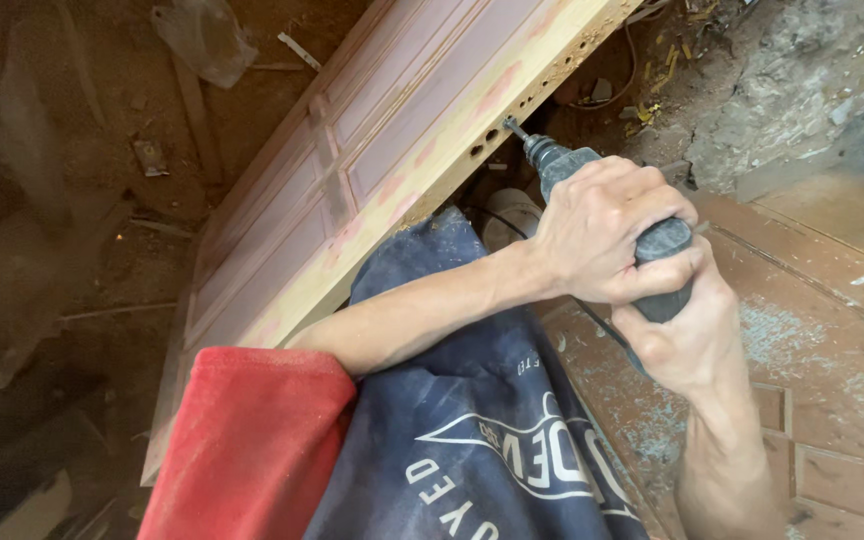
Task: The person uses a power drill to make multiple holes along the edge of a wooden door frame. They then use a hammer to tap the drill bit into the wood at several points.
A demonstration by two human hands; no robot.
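Gripping a grey drill (607, 225), the left hand (602, 235) and right hand (687, 330) clamp its handle, its bit touching the door (372, 170) edge. Clear bag (202, 40) lies far left.

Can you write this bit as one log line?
left hand: grips drill | right hand: holds drill handle | bit: at door edge hole

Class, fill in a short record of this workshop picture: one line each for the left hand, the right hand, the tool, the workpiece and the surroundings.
Left hand: left hand wrapped over the drill body
Right hand: right hand gripping the drill handle from below
Tool: dark power drill, bit at the door's edge
Workpiece: panelled wooden door lying tilted, holes along its pale edge
Surroundings: dusty floor with scraps; second reddish panelled door to the right
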